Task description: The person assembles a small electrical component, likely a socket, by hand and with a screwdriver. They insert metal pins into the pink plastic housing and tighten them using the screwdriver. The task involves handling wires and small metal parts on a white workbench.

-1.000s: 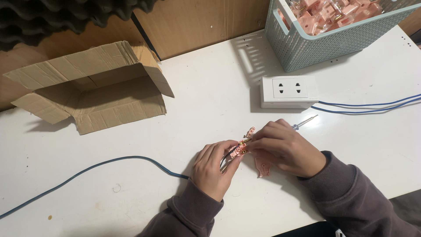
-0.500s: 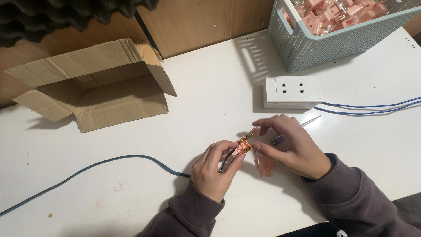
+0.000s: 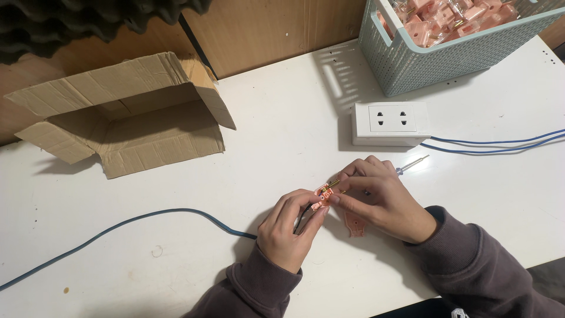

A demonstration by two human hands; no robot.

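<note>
- left hand (image 3: pixel 288 229) is pinching a small pink plug piece (image 3: pixel 322 197) at its fingertips, near the middle of the white table (image 3: pixel 282 141). the blue cable (image 3: pixel 147 221) runs off to the left from under that hand
- right hand (image 3: pixel 382 197) is closed around a screwdriver (image 3: pixel 412 164), fingertips pressed right up against the same pink piece from the right side
- so the plug piece sits between both hands, just touching each
- another flat pink part (image 3: pixel 356 224) lies on the table under the right hand
- farther back: white socket box (image 3: pixel 388 122), teal basket (image 3: pixel 447 56) of pink parts, open cardboard box (image 3: pixel 129 118) far left
</note>
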